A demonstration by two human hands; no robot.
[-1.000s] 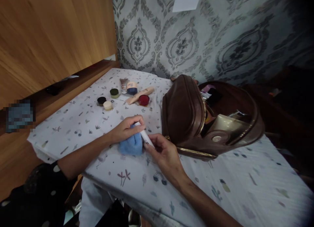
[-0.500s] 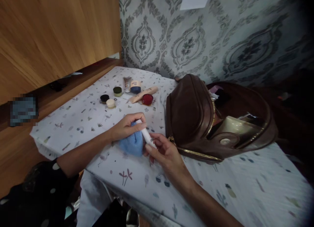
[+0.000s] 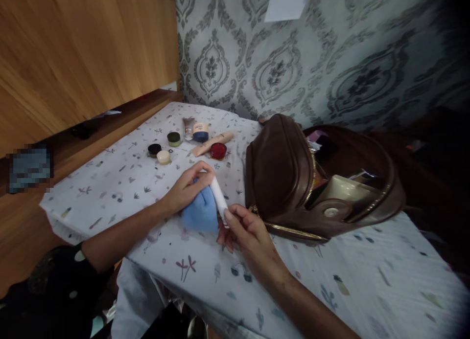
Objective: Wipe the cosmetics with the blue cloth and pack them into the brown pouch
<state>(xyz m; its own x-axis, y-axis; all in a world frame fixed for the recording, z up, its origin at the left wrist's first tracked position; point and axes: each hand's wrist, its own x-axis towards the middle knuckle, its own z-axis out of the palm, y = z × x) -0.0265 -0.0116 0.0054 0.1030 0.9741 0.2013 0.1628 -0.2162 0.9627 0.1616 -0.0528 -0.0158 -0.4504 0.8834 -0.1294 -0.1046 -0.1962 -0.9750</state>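
Left hand (image 3: 185,191) and right hand (image 3: 251,241) clamp a white tube (image 3: 219,198) over blue cloth (image 3: 200,213)

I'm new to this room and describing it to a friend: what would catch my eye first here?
The big open brown leather bag stands out, lying right of the hands on a printed sheet. At the centre, the left hand grips a blue cloth, and the right hand holds a white tube. Farther back lie small pots, including a red pot.
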